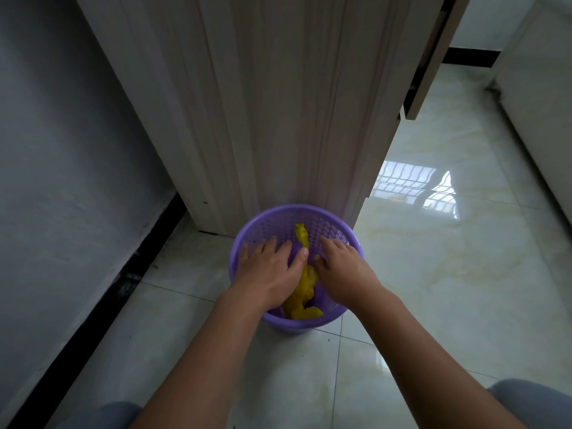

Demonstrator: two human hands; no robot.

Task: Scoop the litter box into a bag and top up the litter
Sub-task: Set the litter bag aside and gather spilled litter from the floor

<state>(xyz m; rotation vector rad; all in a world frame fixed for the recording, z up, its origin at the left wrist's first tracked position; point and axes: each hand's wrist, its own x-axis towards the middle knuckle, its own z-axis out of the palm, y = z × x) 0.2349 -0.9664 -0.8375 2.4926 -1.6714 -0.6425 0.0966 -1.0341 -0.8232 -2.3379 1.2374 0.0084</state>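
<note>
Head view, looking down. Grey wall (62, 134) on the left with a black skirting strip (102, 292) along its base. Tall wood-grain cabinet panel (263, 103) fills the centre, standing on a glossy pale tiled floor (433, 274) that carries a bright window reflection at right. An open cabinet door edge (433, 57) hangs at upper right. Purple perforated basket (337, 235) sits on the floor, its far rim touching or just beside the cabinet base. Both forearms reach down into it from the bottom of frame; grey-clad knees visible at both lower corners. Yellow plastic bag (305, 292) is inside the basket, bunched into a crumpled strip running from the far wall to the near rim, between the two hands. Left hand (272, 267) lies palm-down over the basket mouth, fingers spread and fairly straight, thumb against the bag's left side. Right hand (343, 267) is also palm-down, fingers loosely bent toward the bag's right side; can't tell whether it actually pinches the plastic. Litter box not in view.
</note>
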